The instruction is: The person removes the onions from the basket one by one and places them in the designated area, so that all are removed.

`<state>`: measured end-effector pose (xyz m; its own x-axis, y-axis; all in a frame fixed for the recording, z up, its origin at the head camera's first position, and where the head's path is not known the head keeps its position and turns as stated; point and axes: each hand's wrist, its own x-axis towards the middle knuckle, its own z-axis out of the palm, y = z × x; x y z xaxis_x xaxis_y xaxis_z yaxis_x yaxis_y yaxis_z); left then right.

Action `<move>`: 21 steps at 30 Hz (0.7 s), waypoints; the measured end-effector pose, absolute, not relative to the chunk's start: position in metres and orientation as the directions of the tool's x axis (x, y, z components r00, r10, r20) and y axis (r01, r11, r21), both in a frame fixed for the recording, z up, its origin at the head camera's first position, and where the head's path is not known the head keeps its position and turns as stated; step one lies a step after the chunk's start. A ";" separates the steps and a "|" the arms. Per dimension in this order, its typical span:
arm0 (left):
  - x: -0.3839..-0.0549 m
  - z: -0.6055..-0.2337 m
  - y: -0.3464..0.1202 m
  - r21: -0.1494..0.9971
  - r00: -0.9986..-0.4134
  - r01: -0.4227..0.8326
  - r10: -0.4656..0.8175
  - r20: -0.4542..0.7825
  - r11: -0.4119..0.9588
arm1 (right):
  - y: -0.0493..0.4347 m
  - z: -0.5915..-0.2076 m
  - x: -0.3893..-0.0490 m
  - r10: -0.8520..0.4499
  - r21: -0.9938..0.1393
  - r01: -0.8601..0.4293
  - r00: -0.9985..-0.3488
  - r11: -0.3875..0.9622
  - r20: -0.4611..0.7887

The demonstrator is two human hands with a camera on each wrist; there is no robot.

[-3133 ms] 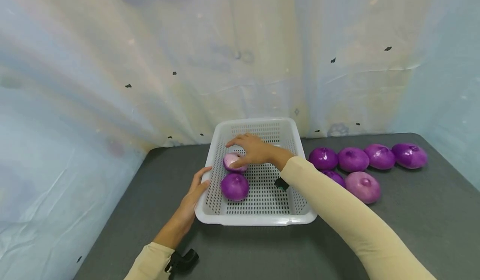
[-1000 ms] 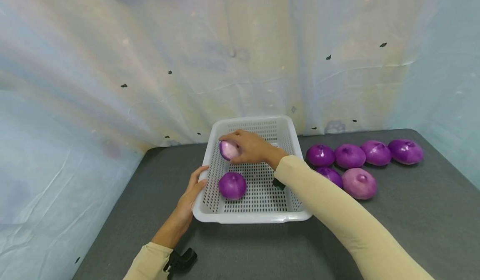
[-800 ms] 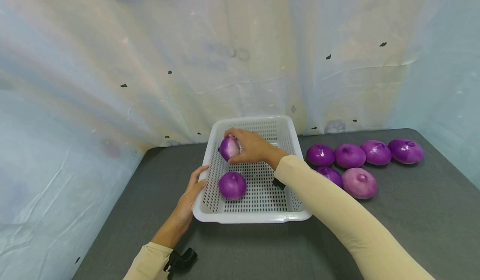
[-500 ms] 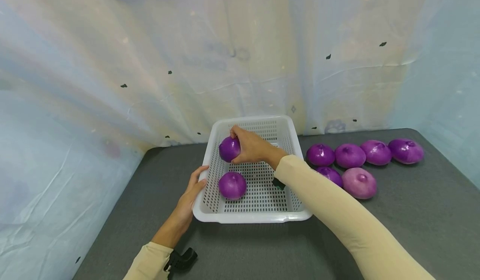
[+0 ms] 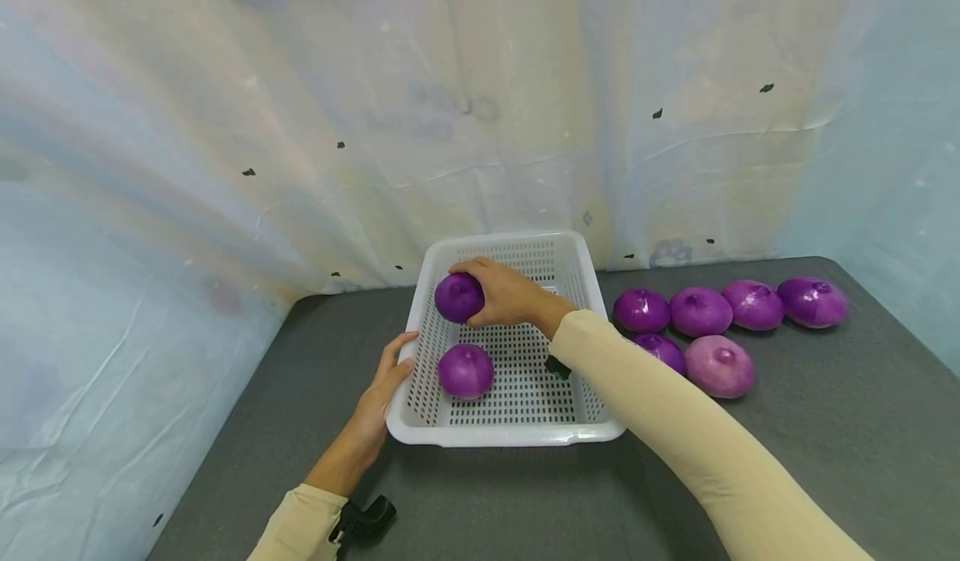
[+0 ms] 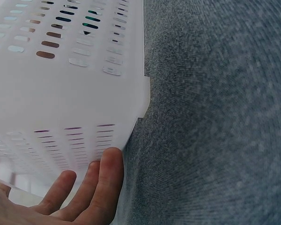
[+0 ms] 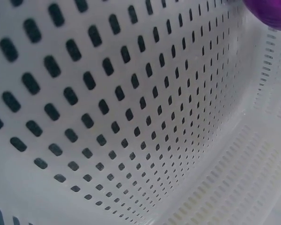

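Observation:
A white perforated plastic basket (image 5: 510, 436) sits on the grey table. In its far left part, my right hand (image 5: 506, 294) grips a shiny red onion (image 5: 457, 298) between thumb and fingers, its purple side toward me. A second red onion (image 5: 466, 372) lies nearer in the basket, stem end up. My left hand (image 5: 378, 398) holds the basket's left side at the rim; in the left wrist view several fingers (image 6: 111, 176) rest against the outer wall. The right wrist view shows mostly the perforated basket floor, with part of a purple onion (image 7: 274, 11) at the top right corner.
Right of the basket, several red onions stand in a back row, among them one at the far end (image 5: 813, 303). In front of that row are a paler onion (image 5: 720, 367) and another partly behind the right sleeve (image 5: 675, 411). A patterned curtain (image 5: 450, 127) hangs behind the table (image 5: 480, 503).
My right hand has picked up the far onion and turned it, so its pale side has swung away and the purple side shows. The left hand stays at the basket.

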<state>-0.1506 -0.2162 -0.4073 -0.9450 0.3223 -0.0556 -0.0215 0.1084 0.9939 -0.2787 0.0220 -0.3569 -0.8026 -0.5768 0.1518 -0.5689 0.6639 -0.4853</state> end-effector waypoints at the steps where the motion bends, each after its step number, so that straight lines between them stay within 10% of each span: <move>1: -0.151 -0.407 -0.216 0.994 -0.945 -0.021 0.322 -0.055 0.108 | 0.022 -0.357 -0.278 -0.575 -0.482 -0.569 -0.804 0.667 0.154; 21: -0.151 -0.408 -0.218 0.996 -0.942 -0.039 0.328 -0.064 0.082 | 0.025 -0.327 -0.265 -0.582 -0.477 -0.588 -0.793 0.653 0.180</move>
